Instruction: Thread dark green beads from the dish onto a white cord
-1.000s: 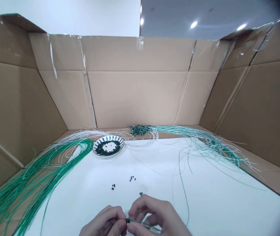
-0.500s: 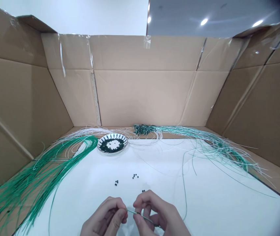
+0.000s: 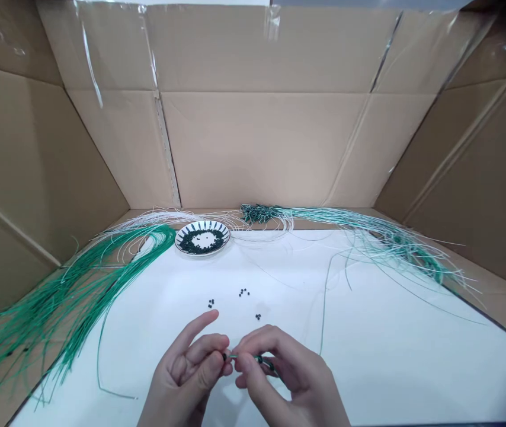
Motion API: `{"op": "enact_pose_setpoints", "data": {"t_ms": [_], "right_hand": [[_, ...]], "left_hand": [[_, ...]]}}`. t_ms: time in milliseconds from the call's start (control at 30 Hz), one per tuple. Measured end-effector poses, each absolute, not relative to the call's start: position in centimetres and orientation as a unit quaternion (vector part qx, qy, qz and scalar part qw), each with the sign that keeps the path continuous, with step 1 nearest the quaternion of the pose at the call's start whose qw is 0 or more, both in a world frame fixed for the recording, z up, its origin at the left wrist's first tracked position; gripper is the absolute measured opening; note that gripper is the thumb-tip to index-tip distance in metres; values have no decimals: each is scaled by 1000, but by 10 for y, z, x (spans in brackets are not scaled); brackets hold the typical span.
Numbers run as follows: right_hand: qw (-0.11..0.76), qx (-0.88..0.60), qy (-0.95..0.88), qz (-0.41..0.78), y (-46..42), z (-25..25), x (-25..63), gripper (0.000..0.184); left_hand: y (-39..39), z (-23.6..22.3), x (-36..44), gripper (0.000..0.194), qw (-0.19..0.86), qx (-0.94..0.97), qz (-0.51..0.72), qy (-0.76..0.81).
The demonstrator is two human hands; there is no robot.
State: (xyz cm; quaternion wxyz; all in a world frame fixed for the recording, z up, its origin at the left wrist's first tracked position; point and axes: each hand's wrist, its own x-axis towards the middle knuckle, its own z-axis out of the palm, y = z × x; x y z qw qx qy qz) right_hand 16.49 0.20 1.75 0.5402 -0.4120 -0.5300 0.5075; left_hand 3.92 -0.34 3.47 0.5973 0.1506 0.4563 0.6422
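Green wire [image 3: 245,356], hands [image 3: 186,376] [image 3: 297,379] pinching, white tabletop [image 3: 381,367] below

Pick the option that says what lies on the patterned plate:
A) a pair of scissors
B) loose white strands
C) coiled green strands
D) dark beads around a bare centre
D: the dark beads form a ring on the patterned plate, leaving its white centre bare.

There's a patterned plate [image 3: 202,226] of dark beads [image 3: 189,246], loose beads [image 3: 244,292] scattered, green strands [image 3: 85,302] sweeping left, cardboard walls [image 3: 262,148] behind
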Motion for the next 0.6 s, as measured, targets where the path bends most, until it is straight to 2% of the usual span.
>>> {"op": "enact_pose_setpoints", "data": {"t_ms": [233,600], "right_hand": [[559,-420,-565,437,-2,24,163,15],[562,-418,-569,432,-3,29,162,16]], "left_hand": [[-6,36,42,52,564,170,657,470],[-9,33,42,49,512,219,663,500]]}}
